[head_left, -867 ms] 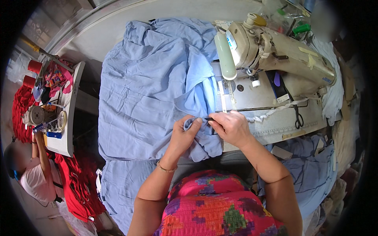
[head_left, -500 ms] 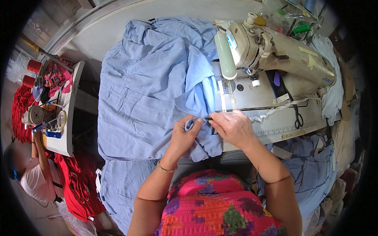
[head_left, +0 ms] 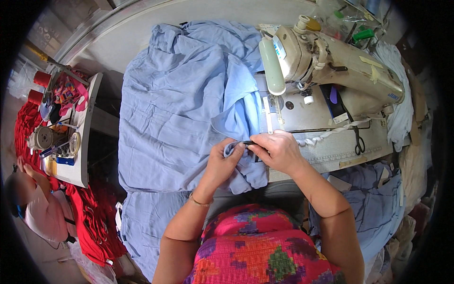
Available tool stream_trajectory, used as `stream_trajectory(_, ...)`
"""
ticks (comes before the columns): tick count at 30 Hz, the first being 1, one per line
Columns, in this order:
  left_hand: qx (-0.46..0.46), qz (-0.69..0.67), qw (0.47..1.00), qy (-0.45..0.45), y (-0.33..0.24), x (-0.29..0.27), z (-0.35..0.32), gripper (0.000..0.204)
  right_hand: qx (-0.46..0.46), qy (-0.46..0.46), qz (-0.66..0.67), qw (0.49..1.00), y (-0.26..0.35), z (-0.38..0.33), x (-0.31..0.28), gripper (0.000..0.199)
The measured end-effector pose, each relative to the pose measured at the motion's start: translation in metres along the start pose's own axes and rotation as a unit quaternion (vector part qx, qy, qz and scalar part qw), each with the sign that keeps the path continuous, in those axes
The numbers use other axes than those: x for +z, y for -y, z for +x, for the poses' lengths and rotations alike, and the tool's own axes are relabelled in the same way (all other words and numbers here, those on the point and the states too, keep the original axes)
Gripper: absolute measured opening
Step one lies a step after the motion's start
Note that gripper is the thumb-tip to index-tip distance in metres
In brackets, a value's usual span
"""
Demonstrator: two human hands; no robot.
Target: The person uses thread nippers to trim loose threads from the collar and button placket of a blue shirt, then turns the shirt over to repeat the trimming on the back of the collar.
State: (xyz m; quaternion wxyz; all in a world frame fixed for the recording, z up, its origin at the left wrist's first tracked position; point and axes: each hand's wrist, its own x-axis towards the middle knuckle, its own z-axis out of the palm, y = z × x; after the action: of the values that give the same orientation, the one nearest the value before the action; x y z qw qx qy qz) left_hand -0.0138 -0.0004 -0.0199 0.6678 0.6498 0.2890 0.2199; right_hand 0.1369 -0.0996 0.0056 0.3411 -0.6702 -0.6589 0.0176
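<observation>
A large light-blue garment (head_left: 179, 104) is spread over the sewing table, left of a cream sewing machine (head_left: 331, 61). My left hand (head_left: 227, 161) pinches a folded edge of this blue cloth near the table's front. My right hand (head_left: 279, 151) meets it from the right and grips the same edge, with a small dark piece between the fingertips. Both hands sit just in front of the machine's needle area (head_left: 279, 111).
Black scissors (head_left: 359, 142) lie on the machine bed at right. More blue cloth (head_left: 373, 208) hangs at lower right. At left stands a white side table (head_left: 75, 142) with thread spools and tools. Red fabric (head_left: 90, 213) and another person (head_left: 38, 208) are at lower left.
Both hands stay at the cloth's edge; the fingers have shifted only slightly along the fold.
</observation>
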Motion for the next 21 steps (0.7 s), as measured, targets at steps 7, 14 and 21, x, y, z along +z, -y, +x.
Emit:
stream_trajectory(7,-0.025,-0.066,0.997,-0.016,-0.006,-0.001,0.001,0.020,0.057,-0.018,0.057,0.997,0.000,-0.004,-0.002,0.017)
stream_trajectory(14,-0.027,-0.058,0.998,-0.018,-0.007,0.000,0.001,0.020,0.036,-0.025,-0.025,0.999,0.004,-0.004,-0.006,0.017)
stream_trajectory(21,-0.023,-0.059,0.998,-0.025,-0.008,0.002,0.001,0.020,0.018,-0.027,-0.062,0.998,0.009,-0.004,-0.007,0.016)
